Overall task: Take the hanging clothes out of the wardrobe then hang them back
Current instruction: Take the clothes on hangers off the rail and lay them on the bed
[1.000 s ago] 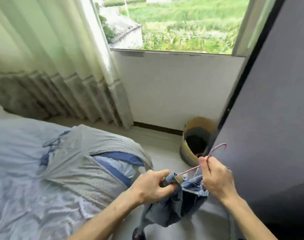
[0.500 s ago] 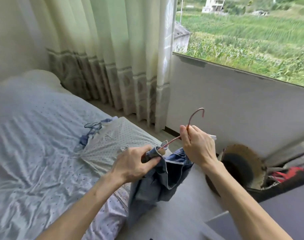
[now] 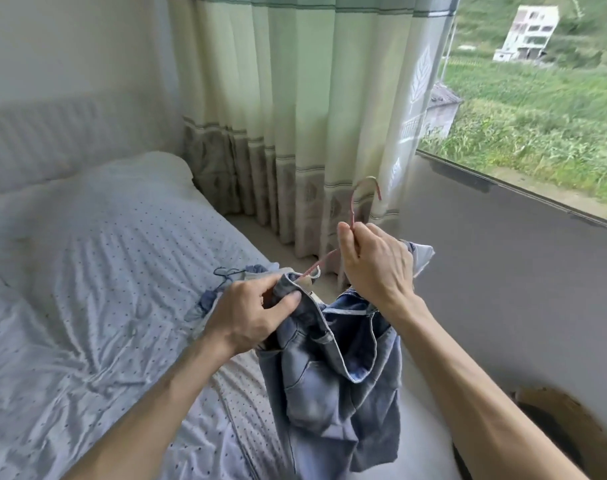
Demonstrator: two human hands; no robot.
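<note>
Left hand (image 3: 250,313) still in a pinch on jeans (image 3: 329,386), right hand (image 3: 374,265) likewise on pink hanger (image 3: 352,209), hook perhaps steeper.

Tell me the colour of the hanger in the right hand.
Pink; the hanger shows best in the head view, above the right hand.

Bare forearms (image 3: 177,382), seemingly; bare hands (image 3: 250,317).

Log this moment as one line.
left hand: grips denim garment | right hand: pinches pink hanger neck | garment: hangs beside bed
</note>
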